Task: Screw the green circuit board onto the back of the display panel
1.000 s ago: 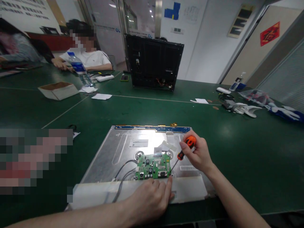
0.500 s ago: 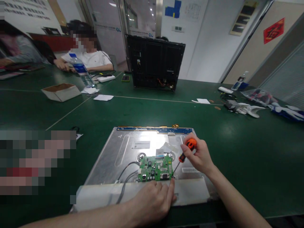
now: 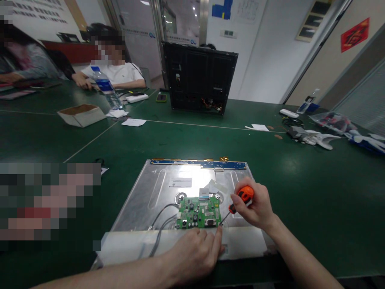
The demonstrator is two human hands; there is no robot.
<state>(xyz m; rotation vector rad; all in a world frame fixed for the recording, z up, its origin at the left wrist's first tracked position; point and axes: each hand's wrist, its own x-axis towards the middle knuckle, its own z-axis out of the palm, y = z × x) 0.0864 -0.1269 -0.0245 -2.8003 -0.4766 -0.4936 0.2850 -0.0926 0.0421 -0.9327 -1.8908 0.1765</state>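
Observation:
My right hand (image 3: 255,202) is closed around an orange-and-black screwdriver (image 3: 246,194), whose shaft slants down to the left. Its tip meets the lower right corner of a green circuit board (image 3: 198,212). The index finger of my left hand (image 3: 200,249) is stretched out to that same corner, beside the tip; its other fingers are bent over the panel's near edge, partly hidden. Beneath the board lies a silver display panel (image 3: 144,196) with a pale strip (image 3: 249,243) along its near side. Grey cables (image 3: 161,237) leave the board at its left.
A black monitor housing (image 3: 201,76) stands upright at the back of the green table (image 3: 300,192). Further left are a cardboard box (image 3: 81,116), a water bottle (image 3: 106,88) and a seated person (image 3: 120,74). Gloves (image 3: 313,136) and a plastic bag (image 3: 333,122) lie at right.
The screwdriver handle has dropped lower and slightly right, so the shaft slants more. My right hand has moved down with it. My left index finger stays at the board's corner. The view has shifted slightly.

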